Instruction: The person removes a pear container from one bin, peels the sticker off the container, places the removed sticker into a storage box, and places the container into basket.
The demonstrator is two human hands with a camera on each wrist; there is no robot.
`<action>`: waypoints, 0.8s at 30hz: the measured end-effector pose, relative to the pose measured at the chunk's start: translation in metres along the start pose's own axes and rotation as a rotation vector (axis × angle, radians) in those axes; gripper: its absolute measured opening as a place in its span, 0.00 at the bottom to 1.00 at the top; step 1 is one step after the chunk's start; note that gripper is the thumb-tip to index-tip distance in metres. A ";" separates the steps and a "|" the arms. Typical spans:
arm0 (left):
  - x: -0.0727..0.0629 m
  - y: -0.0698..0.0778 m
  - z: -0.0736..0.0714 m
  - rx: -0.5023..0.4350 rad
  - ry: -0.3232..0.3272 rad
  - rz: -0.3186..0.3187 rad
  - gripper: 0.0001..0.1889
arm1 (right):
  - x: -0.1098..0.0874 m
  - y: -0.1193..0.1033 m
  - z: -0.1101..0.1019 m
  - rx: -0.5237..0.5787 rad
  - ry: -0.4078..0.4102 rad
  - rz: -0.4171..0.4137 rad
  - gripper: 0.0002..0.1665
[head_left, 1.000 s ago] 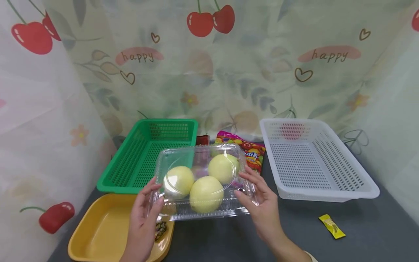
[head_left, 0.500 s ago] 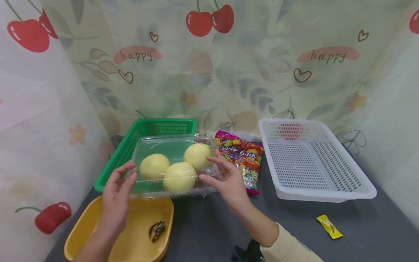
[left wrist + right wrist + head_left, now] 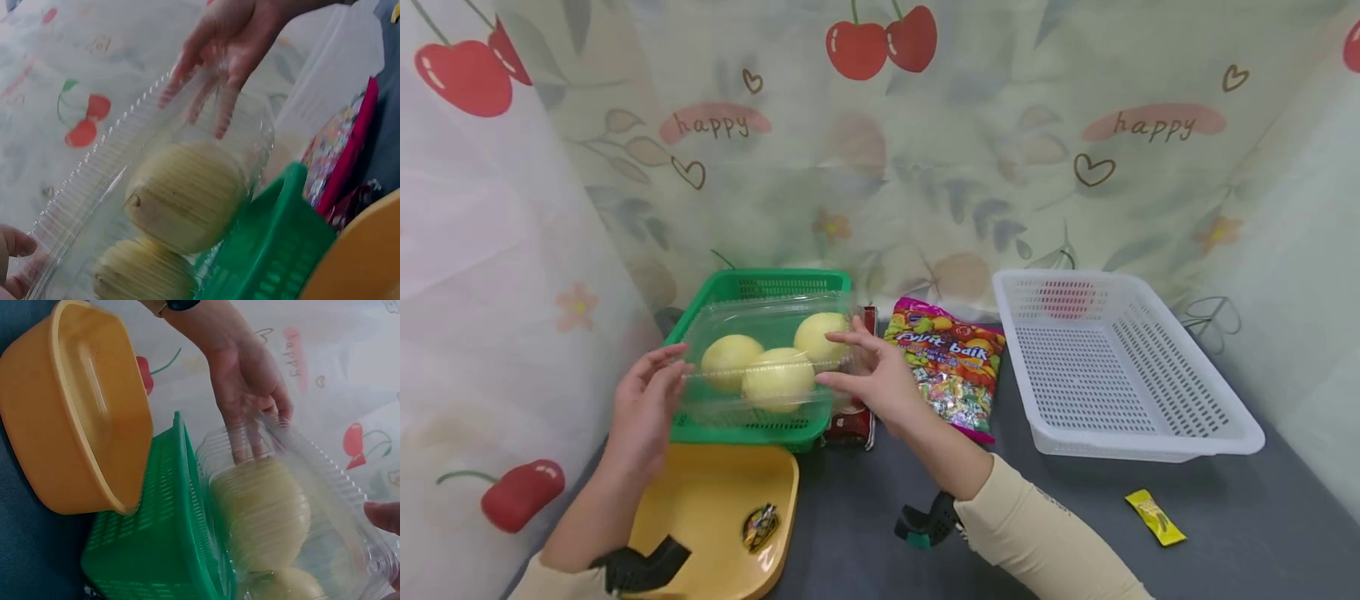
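A clear plastic clamshell box (image 3: 700, 400) with three pale yellow round fruits (image 3: 778, 379) inside is held over the green basket (image 3: 808, 433). My left hand (image 3: 643, 404) grips its left end, thumb on top and fingers along the side. At the right end my right hand (image 3: 880, 375) pinches the box between thumb and fingers. In the left wrist view the right hand's fingers (image 3: 224, 112) show through the clear plastic. The right wrist view has the box (image 3: 337, 475) tilted above the basket's rim, with the left hand (image 3: 247, 381) at its far end.
A yellow basin (image 3: 700, 500) with a small dark-wrapped item (image 3: 760, 527) stands in front of the basket. To the right are a dark red packet (image 3: 853, 427), a colourful candy bag (image 3: 951, 362), a white basket (image 3: 1093, 367) and a small yellow packet (image 3: 1155, 517).
Both hands have carried the clamshell box leftward from the middle of the table to over the green basket. The candy bag and dark red packet have come into fuller view.
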State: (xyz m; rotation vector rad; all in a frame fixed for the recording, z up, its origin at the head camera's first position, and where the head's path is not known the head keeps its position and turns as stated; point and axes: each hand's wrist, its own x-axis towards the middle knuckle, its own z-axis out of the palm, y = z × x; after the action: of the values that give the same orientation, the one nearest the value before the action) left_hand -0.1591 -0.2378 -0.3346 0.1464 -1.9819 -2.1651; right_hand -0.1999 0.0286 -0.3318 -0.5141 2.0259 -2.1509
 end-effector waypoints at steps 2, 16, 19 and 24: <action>0.007 -0.001 -0.006 -0.066 0.005 0.010 0.09 | 0.006 -0.001 0.004 -0.014 -0.030 0.003 0.30; 0.036 -0.004 -0.029 -0.011 0.100 -0.009 0.09 | 0.041 0.007 0.027 -0.041 -0.018 0.069 0.30; 0.041 -0.005 -0.032 -0.006 0.107 -0.008 0.08 | 0.046 0.010 0.030 -0.058 0.001 0.086 0.29; 0.048 -0.007 -0.036 0.010 0.061 0.011 0.06 | 0.051 0.015 0.033 -0.097 0.027 0.120 0.28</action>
State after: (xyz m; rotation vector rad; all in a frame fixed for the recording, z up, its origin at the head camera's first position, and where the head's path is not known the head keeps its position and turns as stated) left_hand -0.1994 -0.2822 -0.3418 0.2003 -1.9562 -2.1188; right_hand -0.2384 -0.0205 -0.3376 -0.3669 2.1254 -2.0102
